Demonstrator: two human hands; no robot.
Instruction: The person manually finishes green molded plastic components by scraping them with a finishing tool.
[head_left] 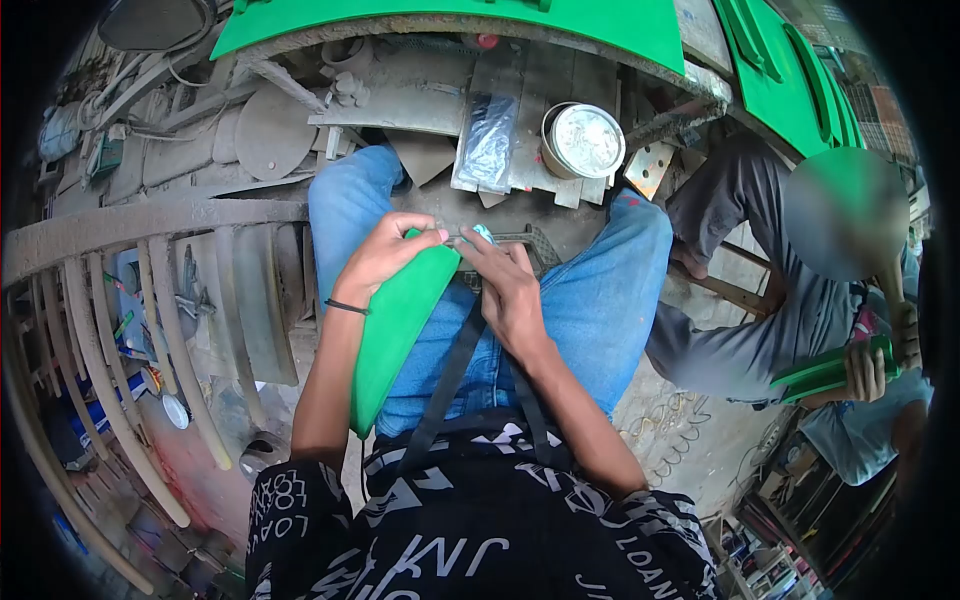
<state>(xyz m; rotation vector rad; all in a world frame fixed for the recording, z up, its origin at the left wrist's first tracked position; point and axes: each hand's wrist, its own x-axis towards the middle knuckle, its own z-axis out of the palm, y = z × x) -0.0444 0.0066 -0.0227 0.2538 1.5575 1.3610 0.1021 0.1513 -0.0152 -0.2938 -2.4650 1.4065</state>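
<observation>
**Hands Meet at the Upper End of the Green Strip**

Left hand (385, 255) pinches the green strip (395, 335) at its upper end, centre frame. The strip's long axis runs diagonally down-left across the lap. Right hand (510, 290), fingers curled, pinches a small pale object (482, 234) touching that same end; both hands are equally near.

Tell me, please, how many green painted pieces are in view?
4: one held in the left hand over the lap, a large one at top, one top right, one held by a co-worker. Others may be hidden.
</observation>
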